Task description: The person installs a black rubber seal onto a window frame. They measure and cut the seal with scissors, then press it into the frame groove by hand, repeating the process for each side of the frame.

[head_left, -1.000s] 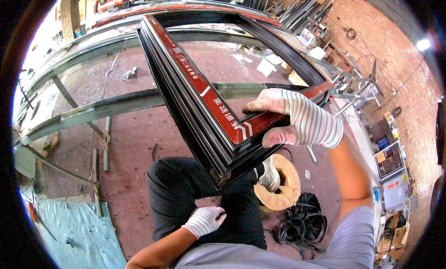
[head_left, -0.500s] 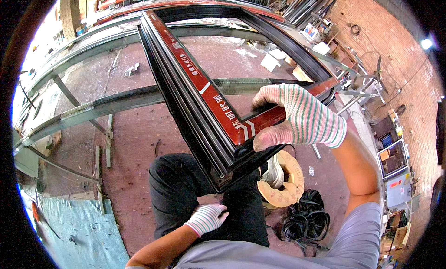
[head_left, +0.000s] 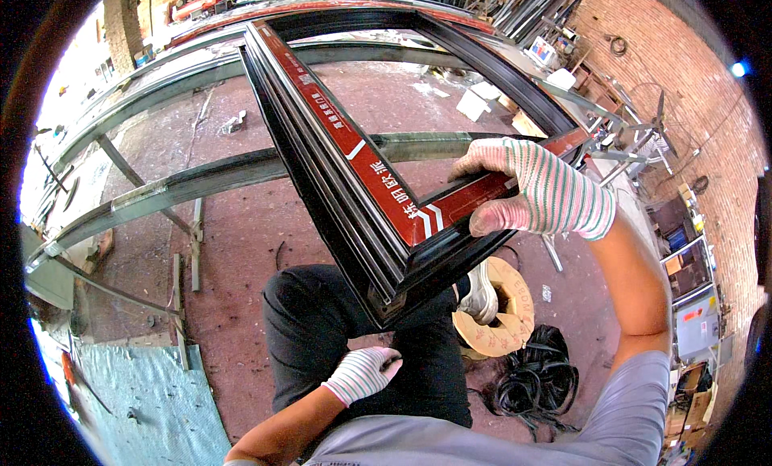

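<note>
A black window frame [head_left: 322, 188] with red printed film on its faces lies tilted across a metal rack, one corner toward me. My right hand [head_left: 555, 192], in a striped knit glove, straddles the frame's near bar. The thumb presses on the outer side and the fingers curl over the inner edge. My left hand [head_left: 366, 375], gloved alike, rests on my dark trouser leg near the lap. Its fingers are curled in, and I see nothing held in them.
Grey metal rails [head_left: 201, 175] of the rack cross ahead of me. On the floor are a round cardboard-coloured reel [head_left: 515, 305] beside my shoe and a heap of black strip [head_left: 535, 377]. A pale blue sheet [head_left: 149, 406] lies lower left. A brick wall [head_left: 708, 128] stands at right.
My right hand has slid rightward along the near bar, away from the close corner. My left hand stays on my leg with its fingers drawn closer together. The frame has barely moved.
</note>
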The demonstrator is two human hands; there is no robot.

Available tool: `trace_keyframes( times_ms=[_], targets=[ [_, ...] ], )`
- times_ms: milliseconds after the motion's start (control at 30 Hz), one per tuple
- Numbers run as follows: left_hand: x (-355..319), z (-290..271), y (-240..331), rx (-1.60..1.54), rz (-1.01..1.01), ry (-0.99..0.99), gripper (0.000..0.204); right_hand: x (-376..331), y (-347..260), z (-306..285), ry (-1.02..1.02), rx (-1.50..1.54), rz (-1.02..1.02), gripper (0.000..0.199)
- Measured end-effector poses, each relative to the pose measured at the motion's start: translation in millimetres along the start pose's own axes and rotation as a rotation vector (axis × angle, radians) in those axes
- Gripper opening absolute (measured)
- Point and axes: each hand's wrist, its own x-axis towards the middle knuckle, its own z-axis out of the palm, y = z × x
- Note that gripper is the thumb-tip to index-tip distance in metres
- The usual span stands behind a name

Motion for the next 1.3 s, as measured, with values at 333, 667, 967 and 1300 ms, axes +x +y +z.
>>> trace_keyframes(
  times_ms=[333, 667, 967, 1300],
  targets=[
    [-7.6, -211.4, 97.9, -0.168, 0.303, 0.658, 0.023, 0.5, 0.4, 5.3, 0.03, 0.034, 0.017, 0.063],
    [124.8, -314.5, 142.8, 0.485, 0.654, -0.007, 0.088, -4.0, 4.0, -10.2, -0.06, 0.005, 0.044, 0.058],
    [130.6, -310.0, 147.0, 0.31, 0.512, -0.079, 0.085, -1.7, 7.9, -7.3, -0.03, 0.008, 0.049, 0.063],
    [131.6, -309.5, 145.6, 0.332, 0.54, -0.053, 0.083, -2.8, 8.5, -3.3, 0.017, -0.076, 0.03, 0.063]
  ],
)
